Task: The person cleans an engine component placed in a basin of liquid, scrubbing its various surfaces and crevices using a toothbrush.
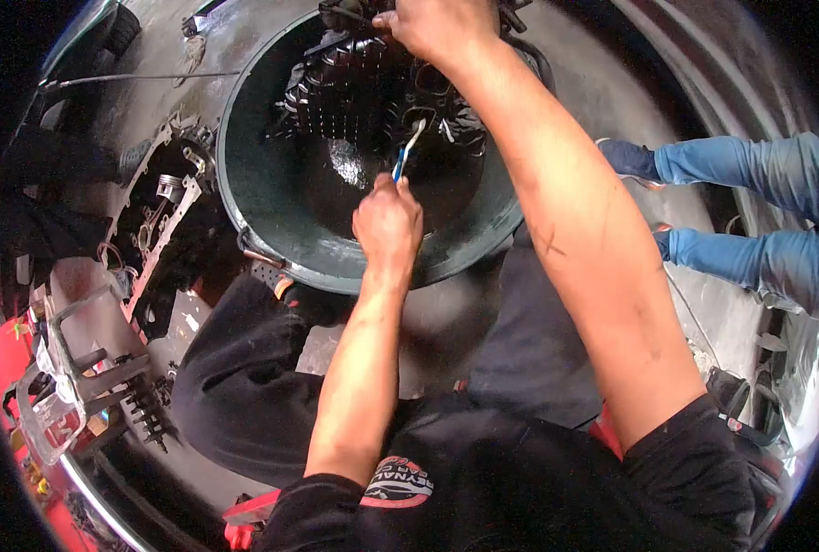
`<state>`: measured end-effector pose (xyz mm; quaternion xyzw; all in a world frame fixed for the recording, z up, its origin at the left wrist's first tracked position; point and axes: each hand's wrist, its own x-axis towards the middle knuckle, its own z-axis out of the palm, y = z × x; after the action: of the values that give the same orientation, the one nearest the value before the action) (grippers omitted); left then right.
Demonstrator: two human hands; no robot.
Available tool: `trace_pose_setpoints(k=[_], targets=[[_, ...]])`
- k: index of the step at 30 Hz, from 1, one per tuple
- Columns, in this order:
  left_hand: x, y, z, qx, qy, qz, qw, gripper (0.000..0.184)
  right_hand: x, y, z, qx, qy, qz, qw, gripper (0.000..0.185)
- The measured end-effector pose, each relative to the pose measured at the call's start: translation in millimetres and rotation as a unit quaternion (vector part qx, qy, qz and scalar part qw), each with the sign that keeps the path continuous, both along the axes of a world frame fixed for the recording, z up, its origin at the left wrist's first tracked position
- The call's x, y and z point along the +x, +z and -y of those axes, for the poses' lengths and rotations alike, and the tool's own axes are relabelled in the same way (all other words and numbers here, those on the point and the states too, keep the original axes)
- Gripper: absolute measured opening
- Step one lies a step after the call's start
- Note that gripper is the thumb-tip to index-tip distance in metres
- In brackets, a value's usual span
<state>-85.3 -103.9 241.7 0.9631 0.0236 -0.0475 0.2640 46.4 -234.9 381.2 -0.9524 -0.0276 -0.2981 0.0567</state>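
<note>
My left hand (388, 221) is closed around the handle of a toothbrush (410, 152), white and blue, over a large dark round tub (253, 216). The brush's pale head points up and away, close to an opening in a dark, wet metal engine part (428, 83). That part lies at the far side of the tub, its edges blending into the shadow. My right hand (446, 28) grips the engine part's upper end at the top of the view; some of its fingers are hidden. Dark liquid (354, 170) with a bright reflection shows in the tub.
Left of the tub lies an engine casing (161, 216) with a piston (170, 187) on it. A metal frame (69, 368) and a coil spring shock (143, 405) sit lower left. Another person's legs in jeans (750, 166) are at the right. A thin rod (143, 77) reaches the tub's rim.
</note>
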Motion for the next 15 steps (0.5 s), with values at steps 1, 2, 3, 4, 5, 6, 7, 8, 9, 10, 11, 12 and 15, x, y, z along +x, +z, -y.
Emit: trace_pose_setpoints(k=[1, 2, 3, 4, 5, 6, 7, 8, 9, 10, 11, 12, 15], targets=[[5, -3, 0, 0.009, -0.011, 0.013, 1.0, 0.028, -2, 2, -1, -0.001, 0.0, -0.02, 1.0, 0.053], [11, -15, -1, 0.014, -0.002, 0.021, 1.0, 0.031, -4, 7, -1, -0.004, 0.0, -0.037, 0.999, 0.053], [8, -18, -7, 0.018, -0.009, 0.004, 1.0, 0.03, -6, 12, -1, -0.006, -0.001, -0.054, 0.999, 0.053], [5, -17, -14, 0.02, -0.015, -0.01, 1.0, 0.029, -8, 14, -3, -0.007, -0.009, -0.066, 0.998, 0.053], [5, -15, -17, 0.019, -0.023, -0.018, 0.999, 0.029, -8, 18, -5, -0.01, -0.019, -0.074, 0.997, 0.053], [-2, -9, -21, 0.015, -0.003, -0.031, 0.999, 0.03, -12, 21, -6, -0.001, -0.014, -0.051, 0.999, 0.051], [-10, -8, -23, -0.004, 0.011, -0.041, 0.999, 0.03, -12, 16, -3, 0.003, -0.009, -0.047, 0.999, 0.051], [-17, -7, -26, -0.023, 0.028, -0.051, 0.998, 0.03, -7, 10, -1, 0.008, -0.001, -0.043, 0.999, 0.05], [-20, -5, -28, -0.042, 0.048, -0.055, 0.996, 0.031, -3, 10, -2, 0.011, 0.01, -0.034, 0.999, 0.049], [-23, 2, -26, -0.105, 0.052, -0.047, 0.992, 0.033, 1, 12, -3, 0.013, -0.003, -0.07, 0.997, 0.047], [-24, 1, -26, -0.116, 0.057, -0.042, 0.991, 0.033, 1, 11, -5, 0.014, -0.007, -0.078, 0.997, 0.048], [-20, -1, -24, -0.128, 0.059, -0.036, 0.989, 0.033, -1, 13, -6, 0.014, -0.013, -0.084, 0.996, 0.048], [-5, -13, -18, -0.183, 0.053, -0.051, 0.98, 0.036, 1, 9, -6, 0.005, -0.021, -0.072, 0.997, 0.05]])
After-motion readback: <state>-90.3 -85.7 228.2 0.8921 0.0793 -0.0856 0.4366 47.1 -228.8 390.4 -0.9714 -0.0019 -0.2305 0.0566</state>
